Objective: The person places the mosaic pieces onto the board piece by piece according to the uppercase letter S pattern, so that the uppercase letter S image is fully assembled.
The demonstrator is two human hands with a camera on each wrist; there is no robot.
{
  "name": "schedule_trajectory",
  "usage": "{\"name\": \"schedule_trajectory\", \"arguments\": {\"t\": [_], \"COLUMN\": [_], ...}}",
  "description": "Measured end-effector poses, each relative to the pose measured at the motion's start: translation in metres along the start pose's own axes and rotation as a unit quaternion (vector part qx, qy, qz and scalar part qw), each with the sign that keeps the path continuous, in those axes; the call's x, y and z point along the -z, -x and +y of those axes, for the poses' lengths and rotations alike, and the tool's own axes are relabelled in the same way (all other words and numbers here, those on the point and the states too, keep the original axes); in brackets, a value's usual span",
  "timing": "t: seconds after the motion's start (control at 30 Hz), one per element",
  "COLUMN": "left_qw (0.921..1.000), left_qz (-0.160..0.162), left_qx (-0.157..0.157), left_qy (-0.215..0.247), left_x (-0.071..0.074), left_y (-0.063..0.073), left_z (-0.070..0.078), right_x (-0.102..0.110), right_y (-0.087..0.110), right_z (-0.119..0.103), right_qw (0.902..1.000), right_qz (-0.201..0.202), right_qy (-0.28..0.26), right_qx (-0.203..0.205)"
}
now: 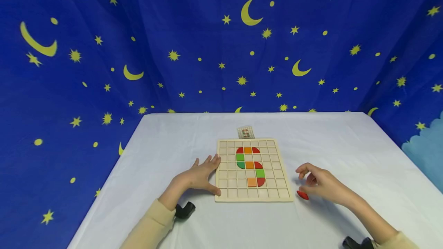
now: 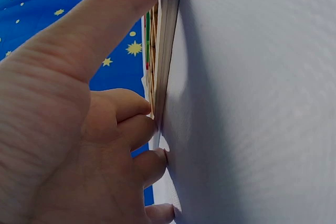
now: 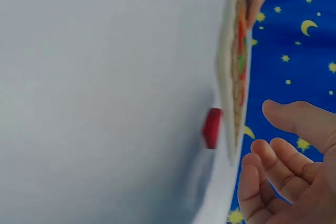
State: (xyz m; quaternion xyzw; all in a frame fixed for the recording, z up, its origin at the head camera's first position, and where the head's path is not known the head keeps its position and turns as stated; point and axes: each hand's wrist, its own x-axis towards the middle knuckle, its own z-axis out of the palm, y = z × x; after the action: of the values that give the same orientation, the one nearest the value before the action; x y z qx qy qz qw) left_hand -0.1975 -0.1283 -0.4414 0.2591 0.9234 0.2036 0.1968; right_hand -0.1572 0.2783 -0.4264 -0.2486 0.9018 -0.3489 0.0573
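A square wooden grid board (image 1: 277,191) lies on the white table, with red, orange and green tiles set in an S shape. My left hand (image 1: 200,176) is spread along the board's left edge; its thumb and fingertips touch the rim. To the right of the board is a loose red tile (image 1: 302,195), its corners rounded off. Just above it hovers my right hand (image 1: 323,183), fingers loosely bent. In the right wrist view a gap shows between the red tile (image 3: 211,128) and the fingers, which hold nothing.
A small pattern card (image 1: 246,132) showing a similar S lies behind the board's far edge. Dark wrist-worn camera parts (image 1: 185,210) sit under the left wrist. A blue cloth (image 1: 207,49) with yellow moons and stars hangs behind the white table (image 1: 166,141).
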Motion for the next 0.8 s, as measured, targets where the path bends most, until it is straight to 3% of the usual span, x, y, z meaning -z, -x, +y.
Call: {"name": "schedule_trajectory", "arguments": {"t": [0.23, 0.53, 0.8], "left_qw": [1.0, 1.0, 1.0], "left_qz": [-0.001, 0.003, 0.005], "left_qx": [0.004, -0.003, -0.006], "left_qy": [-0.001, 0.0, -0.001], "left_x": [0.0, -0.001, 0.0], "left_y": [-0.001, -0.001, -0.001], "left_z": [-0.001, -0.001, -0.001], "right_x": [-0.012, -0.019, -0.017], "right_y": [0.009, 0.011, 0.008], "right_z": [0.012, 0.014, 0.012], "right_qw": [0.9983, 0.9984, 0.9989], "right_qz": [-0.042, -0.024, -0.012], "right_qy": [-0.041, -0.016, -0.003], "right_qx": [-0.001, 0.048, 0.046]}}
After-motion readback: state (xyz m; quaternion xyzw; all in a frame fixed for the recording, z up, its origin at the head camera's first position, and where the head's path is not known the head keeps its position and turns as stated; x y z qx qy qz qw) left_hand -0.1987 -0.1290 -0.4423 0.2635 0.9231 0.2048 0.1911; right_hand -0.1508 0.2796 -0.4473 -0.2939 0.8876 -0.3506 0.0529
